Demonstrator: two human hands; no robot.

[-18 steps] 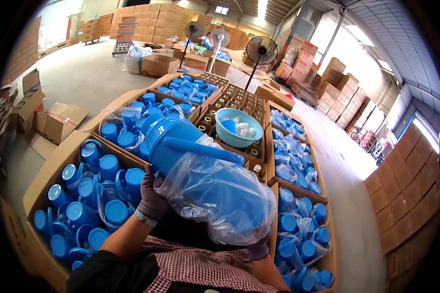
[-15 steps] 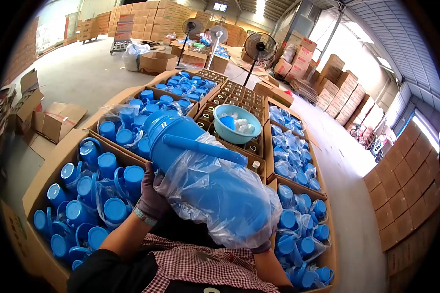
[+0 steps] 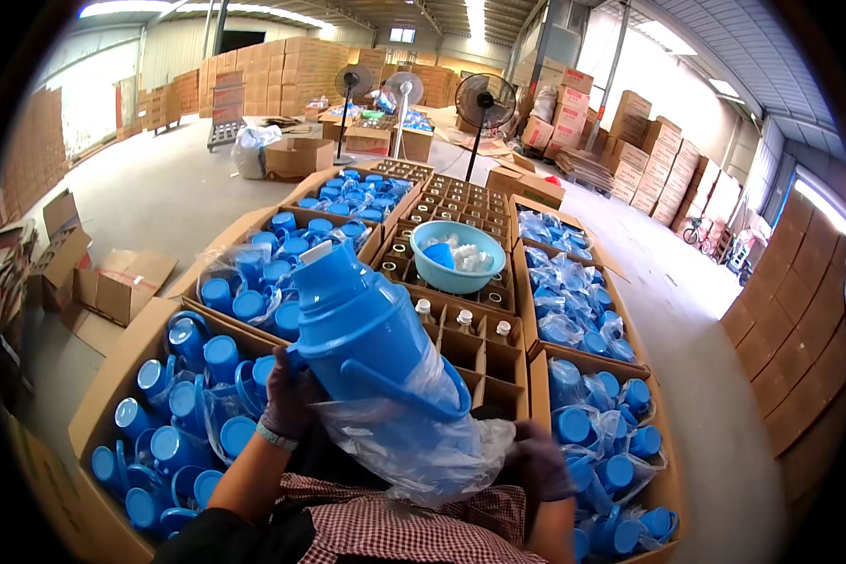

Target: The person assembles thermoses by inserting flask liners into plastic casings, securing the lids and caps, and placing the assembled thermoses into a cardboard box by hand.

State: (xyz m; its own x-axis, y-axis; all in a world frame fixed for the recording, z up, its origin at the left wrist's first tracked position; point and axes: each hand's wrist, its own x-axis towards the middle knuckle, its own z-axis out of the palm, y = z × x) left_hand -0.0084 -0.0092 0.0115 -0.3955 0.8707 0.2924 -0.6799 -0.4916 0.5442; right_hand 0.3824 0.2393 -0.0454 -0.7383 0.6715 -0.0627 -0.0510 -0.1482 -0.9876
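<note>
Blue plastic flask-shaped jug with a looped handle (image 3: pixel 367 338) sits at clock centre, held up in front of you, top leaning to 11.

Left to right: at 8, open brown cardboard carton (image 3: pixel 120 372) holds many blue jugs (image 3: pixel 166 440), some with clear plastic among them. Also at 8, nearer in, your dark-gloved left hand (image 3: pixel 287 402) grips the jug's side. At 5, crumpled clear plastic bag (image 3: pixel 432 462) covers the lower body only; upper body is bare, so I'd call it half covered, upper half left.

Round light-blue plastic bowl (image 3: pixel 461 278) at 1; white-capped bottles (image 3: pixel 465 321) at 3. At 4, your gloved right hand (image 3: pixel 540 462) is by the bag's end, blurred; can't tell if it's pinching. Further out at 4, plastic-wrapped blue jugs (image 3: pixel 615 470) are boxed; yours isn't.
</note>
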